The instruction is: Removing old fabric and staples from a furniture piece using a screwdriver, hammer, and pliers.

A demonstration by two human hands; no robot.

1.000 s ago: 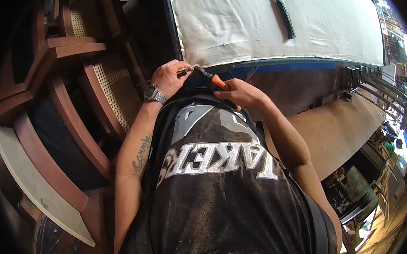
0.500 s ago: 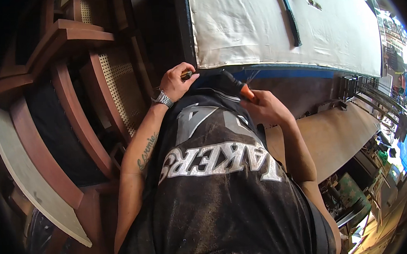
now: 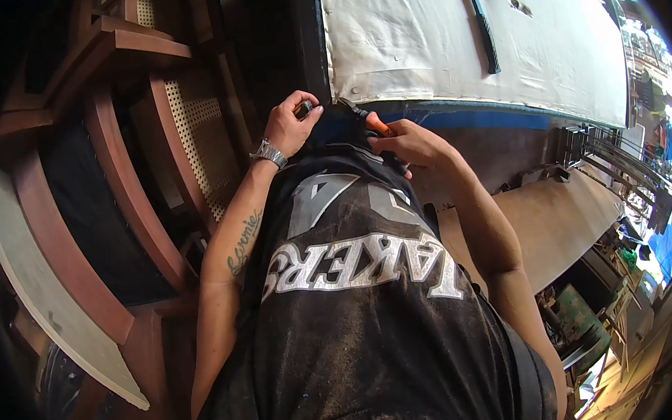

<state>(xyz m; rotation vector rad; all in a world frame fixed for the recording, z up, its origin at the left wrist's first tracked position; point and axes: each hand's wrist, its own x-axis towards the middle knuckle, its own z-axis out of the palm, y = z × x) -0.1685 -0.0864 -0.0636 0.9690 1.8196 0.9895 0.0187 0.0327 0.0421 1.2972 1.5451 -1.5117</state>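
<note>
My left hand [image 3: 291,126], with a metal watch on the wrist, is closed round a short black and yellowish handle [image 3: 303,109], perhaps a screwdriver's; its far end is hidden. Just right of it, my right hand [image 3: 409,143] grips pliers [image 3: 377,123] with orange and black handles. Their dark jaws meet the near left corner of a panel covered in cream fabric [image 3: 418,43]. Whether the jaws pinch anything there is too small to tell. A blue strip [image 3: 484,118] runs beneath the fabric's near edge.
On the cream fabric lies a dark hammer-like tool [image 3: 484,31], beside a small hole [image 3: 520,6]. Reddish-brown wooden frames [image 3: 115,177] with cane mesh [image 3: 193,145] stand close on my left. A brown board [image 3: 541,224] and stacked clutter [image 3: 582,326] are at the right.
My right hand has moved left and slightly up, bringing the pliers' jaws to the panel's corner. My left hand has risen slightly, still round its handle.
</note>
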